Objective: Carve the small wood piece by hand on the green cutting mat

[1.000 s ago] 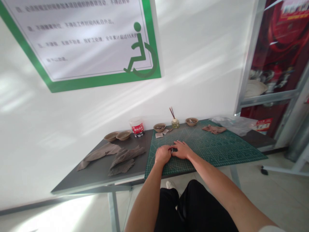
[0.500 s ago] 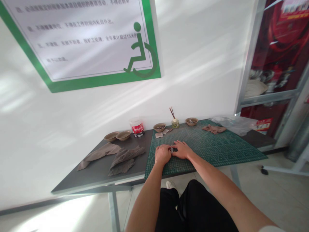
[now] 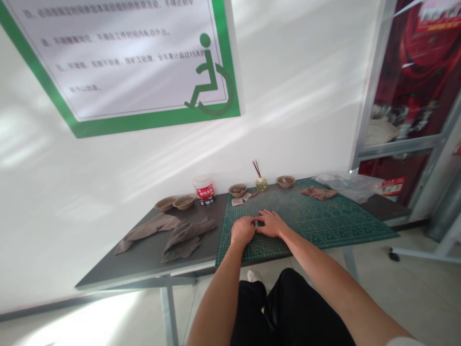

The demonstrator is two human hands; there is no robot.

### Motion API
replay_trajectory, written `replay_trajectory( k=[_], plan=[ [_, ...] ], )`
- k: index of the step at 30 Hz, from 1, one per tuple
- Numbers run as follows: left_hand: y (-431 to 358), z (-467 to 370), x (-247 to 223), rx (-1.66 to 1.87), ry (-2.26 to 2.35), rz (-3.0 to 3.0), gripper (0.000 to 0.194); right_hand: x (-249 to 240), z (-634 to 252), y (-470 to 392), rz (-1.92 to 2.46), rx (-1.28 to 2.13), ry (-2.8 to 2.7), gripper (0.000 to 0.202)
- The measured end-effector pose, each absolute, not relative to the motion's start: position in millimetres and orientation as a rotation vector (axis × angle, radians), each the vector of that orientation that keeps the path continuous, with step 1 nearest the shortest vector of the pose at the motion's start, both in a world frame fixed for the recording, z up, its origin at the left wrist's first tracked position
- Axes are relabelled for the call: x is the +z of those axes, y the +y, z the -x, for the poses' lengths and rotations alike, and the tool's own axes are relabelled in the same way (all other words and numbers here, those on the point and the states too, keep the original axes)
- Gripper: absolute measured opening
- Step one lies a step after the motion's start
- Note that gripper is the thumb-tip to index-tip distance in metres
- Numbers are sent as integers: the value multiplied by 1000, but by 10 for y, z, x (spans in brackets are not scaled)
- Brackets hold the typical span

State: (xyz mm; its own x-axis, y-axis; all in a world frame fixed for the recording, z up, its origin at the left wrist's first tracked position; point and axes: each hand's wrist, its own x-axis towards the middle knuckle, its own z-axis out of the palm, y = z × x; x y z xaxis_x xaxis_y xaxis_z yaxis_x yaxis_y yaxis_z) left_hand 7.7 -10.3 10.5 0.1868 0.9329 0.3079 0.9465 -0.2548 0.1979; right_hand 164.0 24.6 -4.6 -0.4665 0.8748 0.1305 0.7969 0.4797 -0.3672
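Observation:
My left hand rests on the green cutting mat, its fingers bent and pressed together. Close on its right, my right hand lies on the mat with thumb and index finger reaching toward the left fingertips. Between the two hands is a small greyish piece, too small to make out, pinched by the fingertips of both. Small pale square pieces lie on the mat beyond my left hand, in front of a bowl of small bits.
Two bowls, a red-labelled tub and grey cloths are on the left. Behind the mat stand a reed diffuser and another bowl. A brownish cloth and clear plastic bag lie right.

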Motion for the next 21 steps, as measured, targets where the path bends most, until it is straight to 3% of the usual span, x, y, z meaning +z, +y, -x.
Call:
replay_trajectory(
  k=[21],
  plan=[
    [-162,-86,156,-613,-1917,2312,28,-62,-1628,251,1410,367,-2426,62]
  ],
)
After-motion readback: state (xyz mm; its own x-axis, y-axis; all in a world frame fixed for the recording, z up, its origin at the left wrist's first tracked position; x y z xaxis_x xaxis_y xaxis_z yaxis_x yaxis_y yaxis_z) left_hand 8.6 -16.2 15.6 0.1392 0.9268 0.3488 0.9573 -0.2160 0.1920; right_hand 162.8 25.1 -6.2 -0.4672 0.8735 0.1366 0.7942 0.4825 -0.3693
